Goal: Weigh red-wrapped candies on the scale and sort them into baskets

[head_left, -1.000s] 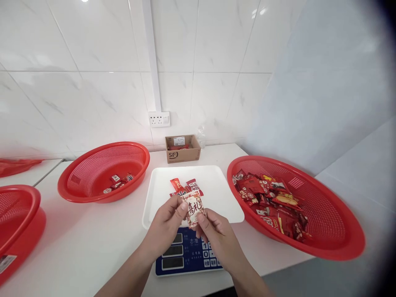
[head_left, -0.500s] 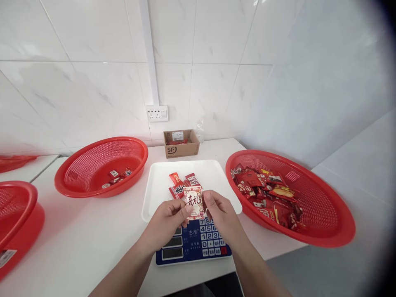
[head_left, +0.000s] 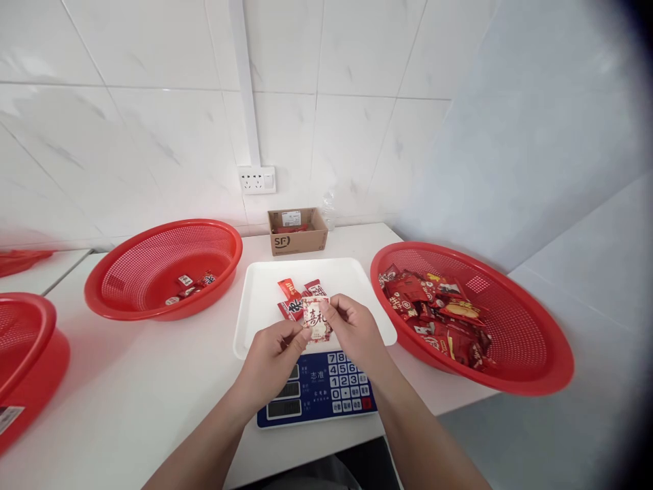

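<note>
Now carried forward over the white tray (head_left: 265, 275), a printed sachet (head_left: 315, 318) sits pinched between left hand (head_left: 273, 354) and right hand (head_left: 352, 330).

Cannot read the blurred displays on the scale (head_left: 337, 393). Far left of the scale, sees only part of a red basket (head_left: 30, 327), cut by the picture's edge. Just behind the scale, loses the edges of the small packet (head_left: 315, 318) under the left hand (head_left: 268, 357) and right hand (head_left: 354, 333).
</note>
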A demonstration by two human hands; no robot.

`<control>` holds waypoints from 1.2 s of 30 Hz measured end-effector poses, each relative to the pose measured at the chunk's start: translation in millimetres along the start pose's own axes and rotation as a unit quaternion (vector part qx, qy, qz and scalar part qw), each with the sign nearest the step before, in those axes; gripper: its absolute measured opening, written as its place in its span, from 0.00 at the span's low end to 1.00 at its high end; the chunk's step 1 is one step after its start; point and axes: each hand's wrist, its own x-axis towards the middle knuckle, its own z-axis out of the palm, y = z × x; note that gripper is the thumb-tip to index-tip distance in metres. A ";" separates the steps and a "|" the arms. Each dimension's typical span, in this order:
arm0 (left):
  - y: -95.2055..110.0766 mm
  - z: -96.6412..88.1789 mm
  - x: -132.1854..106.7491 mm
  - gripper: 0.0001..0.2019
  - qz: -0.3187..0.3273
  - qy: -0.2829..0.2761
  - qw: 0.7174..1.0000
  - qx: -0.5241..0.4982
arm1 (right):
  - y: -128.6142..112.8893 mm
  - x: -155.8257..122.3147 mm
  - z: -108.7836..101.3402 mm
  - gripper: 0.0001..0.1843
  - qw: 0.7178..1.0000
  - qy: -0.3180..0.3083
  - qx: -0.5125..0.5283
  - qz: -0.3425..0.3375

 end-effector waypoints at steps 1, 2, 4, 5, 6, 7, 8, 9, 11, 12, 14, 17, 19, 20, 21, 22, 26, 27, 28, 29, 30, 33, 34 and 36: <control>-1.4 -0.8 -2.4 0.18 0.022 0.028 0.999 0.022 | -0.3 6.5 -2.3 0.19 0.999 0.004 -0.041 -0.003; -3.1 -2.0 -5.1 0.16 0.046 0.055 0.997 0.040 | -0.5 14.7 -4.8 0.18 0.997 0.009 -0.079 -0.005; -6.1 -5.2 -11.0 0.14 0.086 0.094 0.990 0.066 | -1.0 34.6 -8.6 0.16 0.991 0.020 -0.132 -0.006; -7.2 -7.2 -13.9 0.13 0.098 0.105 0.987 0.075 | -1.5 45.5 -9.4 0.14 0.988 0.022 -0.154 -0.005; -7.9 -9.3 -16.3 0.13 0.105 0.113 0.985 0.083 | -2.1 56.5 -9.0 0.13 0.984 0.020 -0.177 -0.005; -8.3 -11.3 -18.3 0.13 0.107 0.118 0.983 0.090 | -2.7 66.9 -7.5 0.13 0.980 0.014 -0.198 -0.006; -8.3 -13.4 -19.7 0.13 0.107 0.121 0.982 0.096 | -3.3 76.7 -5.0 0.13 0.976 0.006 -0.218 -0.005; -8.3 -15.3 -20.8 0.13 0.107 0.124 0.981 0.102 | -3.7 85.3 -1.7 0.14 0.972 -0.005 -0.235 -0.004; -8.2 -19.0 -22.1 0.13 0.108 0.129 0.979 0.112 | -3.5 98.8 5.6 0.15 0.964 -0.031 -0.263 0.002; -8.5 -20.9 -22.8 0.13 0.107 0.132 0.979 0.116 | -2.8 103.5 8.7 0.16 0.961 -0.047 -0.274 0.005; -10.3 -25.1 -24.9 0.14 0.102 0.137 0.978 0.122 | -0.6 108.1 12.2 0.15 0.953 -0.082 -0.292 0.007; -16.4 -33.1 -30.3 0.13 0.089 0.147 0.976 0.131 | 2.9 103.2 9.5 0.15 0.944 -0.123 -0.305 -0.016; -21.6 -38.6 -34.5 0.13 0.080 0.151 0.976 0.137 | 5.3 93.5 4.3 0.17 0.940 -0.150 -0.302 -0.044; -24.0 -40.9 -36.4 0.13 0.076 0.152 0.976 0.140 | 6.6 87.9 1.4 0.17 0.938 -0.166 -0.298 -0.057; -26.0 -42.8 -38.1 0.13 0.071 0.151 0.976 0.141 | 8.1 82.1 -1.4 0.18 0.936 -0.181 -0.295 -0.067; -27.6 -44.2 -39.5 0.13 0.064 0.153 0.976 0.140 | 9.8 76.8 -3.9 0.17 0.934 -0.193 -0.292 -0.072; -29.6 -44.4 -41.3 0.13 0.040 0.162 0.978 0.128 | 12.9 61.6 -9.2 0.18 0.934 -0.186 -0.298 -0.070; -29.4 -43.7 -41.0 0.13 0.042 0.158 0.978 0.128 | 11.6 59.2 -8.9 0.19 0.935 -0.177 -0.299 -0.073; -29.0 -42.8 -40.4 0.13 0.050 0.151 0.979 0.129 | 9.5 57.2 -7.6 0.20 0.936 -0.172 -0.298 -0.079; -28.6 -41.9 -39.6 0.13 0.059 0.142 0.979 0.131 | 6.7 55.6 -5.5 0.21 0.936 -0.170 -0.296 -0.088; -28.1 -40.9 -38.9 0.14 0.067 0.134 0.980 0.134 | 3.7 54.4 -2.5 0.23 0.934 -0.177 -0.293 -0.100; -26.3 -38.6 -37.7 0.13 0.079 0.126 0.980 0.133 | -2.6 54.4 8.8 0.29 0.916 -0.236 -0.294 -0.141; -25.9 -38.2 -37.8 0.13 0.080 0.125 0.980 0.131 | -2.9 55.7 12.3 0.29 0.906 -0.261 -0.299 -0.146; -25.6 -38.2 -38.6 0.13 0.082 0.126 0.980 0.131 | -0.8 60.0 17.6 0.29 0.891 -0.299 -0.312 -0.140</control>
